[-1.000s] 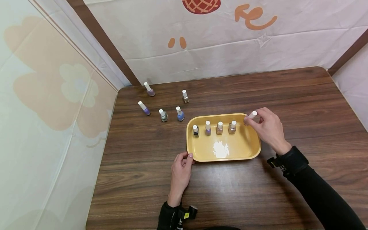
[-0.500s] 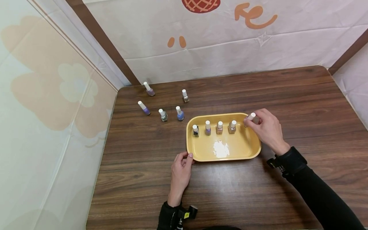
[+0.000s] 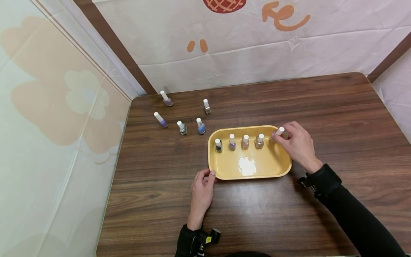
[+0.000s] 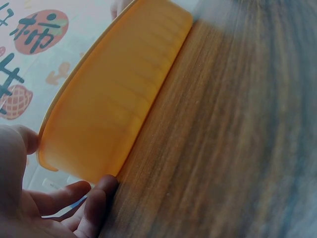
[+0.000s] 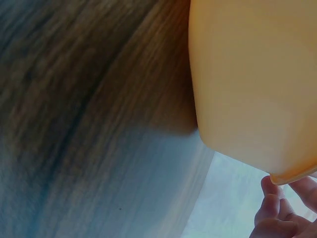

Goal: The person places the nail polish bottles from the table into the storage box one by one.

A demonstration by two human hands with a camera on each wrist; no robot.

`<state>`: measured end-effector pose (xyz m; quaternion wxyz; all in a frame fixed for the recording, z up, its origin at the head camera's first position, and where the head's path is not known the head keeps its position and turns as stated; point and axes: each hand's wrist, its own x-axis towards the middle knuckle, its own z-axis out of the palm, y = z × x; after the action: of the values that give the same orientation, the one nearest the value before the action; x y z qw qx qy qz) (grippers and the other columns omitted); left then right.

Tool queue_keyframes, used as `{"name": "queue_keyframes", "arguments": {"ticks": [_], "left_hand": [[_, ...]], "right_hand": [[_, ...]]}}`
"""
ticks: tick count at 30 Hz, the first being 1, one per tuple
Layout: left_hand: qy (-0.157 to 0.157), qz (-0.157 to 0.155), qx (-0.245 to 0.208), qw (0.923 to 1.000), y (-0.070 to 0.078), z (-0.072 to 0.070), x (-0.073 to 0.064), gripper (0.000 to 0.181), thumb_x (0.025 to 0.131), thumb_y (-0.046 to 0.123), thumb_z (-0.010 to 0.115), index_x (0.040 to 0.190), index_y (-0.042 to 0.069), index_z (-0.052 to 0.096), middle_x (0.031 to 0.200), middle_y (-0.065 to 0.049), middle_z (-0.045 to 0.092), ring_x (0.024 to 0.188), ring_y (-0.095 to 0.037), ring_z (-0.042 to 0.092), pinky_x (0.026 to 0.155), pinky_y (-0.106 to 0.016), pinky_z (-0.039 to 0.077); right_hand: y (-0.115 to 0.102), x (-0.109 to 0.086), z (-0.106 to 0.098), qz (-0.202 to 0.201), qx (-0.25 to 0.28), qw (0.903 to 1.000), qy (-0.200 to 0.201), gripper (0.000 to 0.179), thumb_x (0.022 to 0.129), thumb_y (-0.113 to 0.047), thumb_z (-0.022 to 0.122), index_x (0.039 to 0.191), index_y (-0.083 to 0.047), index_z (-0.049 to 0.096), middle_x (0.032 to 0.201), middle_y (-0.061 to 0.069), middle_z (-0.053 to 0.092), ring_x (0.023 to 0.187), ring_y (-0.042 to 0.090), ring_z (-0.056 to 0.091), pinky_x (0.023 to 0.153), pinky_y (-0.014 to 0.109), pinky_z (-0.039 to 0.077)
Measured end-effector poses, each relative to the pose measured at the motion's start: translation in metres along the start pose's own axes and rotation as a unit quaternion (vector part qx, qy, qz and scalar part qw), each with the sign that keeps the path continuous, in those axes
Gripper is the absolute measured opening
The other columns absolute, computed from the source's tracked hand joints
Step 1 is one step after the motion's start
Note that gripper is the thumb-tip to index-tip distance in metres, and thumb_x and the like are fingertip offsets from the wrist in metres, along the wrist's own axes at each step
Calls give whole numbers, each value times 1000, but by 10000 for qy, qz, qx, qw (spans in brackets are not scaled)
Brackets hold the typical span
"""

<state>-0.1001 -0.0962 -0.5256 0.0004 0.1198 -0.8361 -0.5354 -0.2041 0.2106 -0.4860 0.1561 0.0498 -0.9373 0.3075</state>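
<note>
My right hand point(image 3: 300, 144) pinches a white-capped nail polish bottle point(image 3: 280, 131) between thumb and fingers at the far right corner of the yellow tray point(image 3: 226, 166). The bottle's lower part is mostly hidden by the fingers. To its left, in a row inside the tray, stand a dark nail polish point(image 3: 218, 145), a purple one point(image 3: 232, 142) and two pinkish-beige ones point(image 3: 245, 142). My left hand point(image 3: 202, 194) holds the tray's near left corner. In the left wrist view its thumb touches the rim and its fingers point(image 4: 96, 206) lie at the wall's lower edge.
On the wooden table point(image 3: 154, 200), left of and behind the tray, stand several more bottles: a blue polish point(image 3: 201, 127), a dark greenish one point(image 3: 182, 128), a violet one point(image 3: 161, 120), a mauve one point(image 3: 167, 99) and a silvery one point(image 3: 207, 107). A printed cloth point(image 3: 244, 60) hangs behind.
My right hand has brought the bottle slightly left and down at the tray's far right corner. The left hand and the other bottles have stayed in place.
</note>
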Motion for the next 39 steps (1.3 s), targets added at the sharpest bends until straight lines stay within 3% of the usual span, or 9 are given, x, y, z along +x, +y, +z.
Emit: {"name": "queue_keyframes", "arguments": {"ticks": [13, 25, 39], "left_hand": [[-38, -65, 2, 10000, 2, -1, 1, 37, 97, 39, 56, 115, 8, 65, 94, -3, 64, 77, -13, 68, 66, -21, 48], [-44, -29, 20, 10000, 3, -1, 0, 36, 97, 37, 56, 114, 7, 65, 95, -4, 64, 76, -14, 68, 65, -22, 48], [-49, -65, -28, 10000, 2, -1, 0, 36, 97, 38, 56, 114, 8, 65, 95, -3, 64, 76, -13, 67, 64, -21, 48]], "right_hand": [[0, -1, 4, 91, -83, 9996, -263, 27, 84, -30, 74, 89, -5, 67, 97, 9, 60, 67, 19, 51, 51, 29, 35], [1, -3, 6, -92, -295, 9993, -209, 29, 82, -29, 77, 93, -4, 68, 98, 10, 60, 70, 23, 55, 49, 29, 36], [-1, -3, 7, 46, -422, 9983, -410, 29, 82, -32, 76, 90, -5, 68, 100, 9, 61, 74, 24, 56, 52, 33, 39]]}}
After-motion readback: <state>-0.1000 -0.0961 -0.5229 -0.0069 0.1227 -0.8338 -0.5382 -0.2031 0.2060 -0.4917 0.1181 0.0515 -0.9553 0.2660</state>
